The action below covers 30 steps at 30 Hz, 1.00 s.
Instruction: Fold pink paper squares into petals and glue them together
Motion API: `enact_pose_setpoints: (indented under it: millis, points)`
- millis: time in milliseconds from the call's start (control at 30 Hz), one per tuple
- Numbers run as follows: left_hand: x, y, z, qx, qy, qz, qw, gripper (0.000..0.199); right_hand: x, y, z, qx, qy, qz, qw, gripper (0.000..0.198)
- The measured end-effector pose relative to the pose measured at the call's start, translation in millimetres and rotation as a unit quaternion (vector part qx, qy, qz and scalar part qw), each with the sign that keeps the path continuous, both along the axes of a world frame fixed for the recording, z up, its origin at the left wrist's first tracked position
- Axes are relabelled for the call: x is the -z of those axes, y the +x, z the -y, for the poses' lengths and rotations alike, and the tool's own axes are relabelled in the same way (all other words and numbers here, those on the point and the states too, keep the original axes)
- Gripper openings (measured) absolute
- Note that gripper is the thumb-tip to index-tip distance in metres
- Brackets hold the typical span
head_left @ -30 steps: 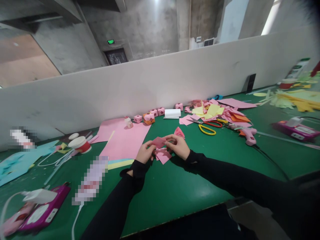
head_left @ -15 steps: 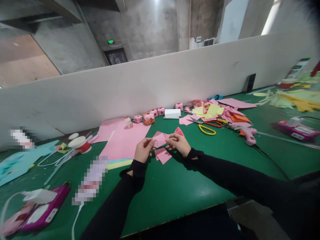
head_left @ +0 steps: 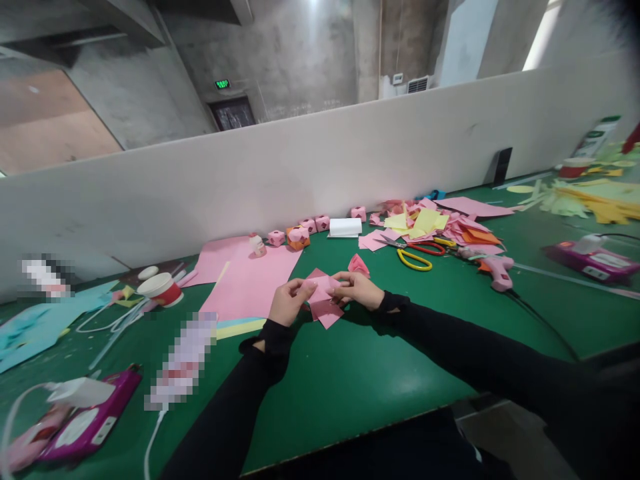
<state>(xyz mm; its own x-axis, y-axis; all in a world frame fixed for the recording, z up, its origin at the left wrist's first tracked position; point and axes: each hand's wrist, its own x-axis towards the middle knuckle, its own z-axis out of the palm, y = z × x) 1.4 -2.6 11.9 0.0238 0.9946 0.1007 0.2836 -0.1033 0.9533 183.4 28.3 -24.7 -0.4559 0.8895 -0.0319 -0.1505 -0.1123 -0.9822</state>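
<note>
Green table (head_left: pixel 350 380) across the lower frame, a large pink sheet (head_left: pixel 255 287) on it left of centre.
Near the centre, the left hand (head_left: pixel 287 302) pinches the left side of a pink paper (head_left: pixel 321 283) between thumb and fingers; the right hand (head_left: pixel 363 291) has its grip pinched on the right side. Pink squares (head_left: pixel 327 316) show just below that paper; whether they touch it cannot be told. A folded pink piece (head_left: pixel 359 265) sits just above the right hand.
</note>
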Motion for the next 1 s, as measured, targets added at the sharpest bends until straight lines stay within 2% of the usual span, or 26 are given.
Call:
enact_pose_setpoints:
  millis: [333,633,767,867,1000]
  points:
    - [-1.6,2,2,0.001,-0.009,-0.020,1.000,0.041,3,-1,-3,-0.026,0.025,0.031,0.999,0.036]
    - [4.3,1,-1,-0.021,0.018,-0.037,0.999,0.039,3,-3,1,-0.044,0.088,0.058,0.993,0.038]
    - [6.1,5,-1,-0.037,0.041,-0.056,0.997,0.036,5,-8,2,-0.026,0.106,0.070,0.992,0.037]
    - [6.8,10,0,-0.048,0.057,-0.059,0.995,0.032,4,-11,4,-0.001,0.122,0.079,0.989,0.043]
    - [7.1,11,0,-0.067,0.045,-0.024,0.996,0.033,6,-14,5,0.005,0.096,0.035,0.995,0.047]
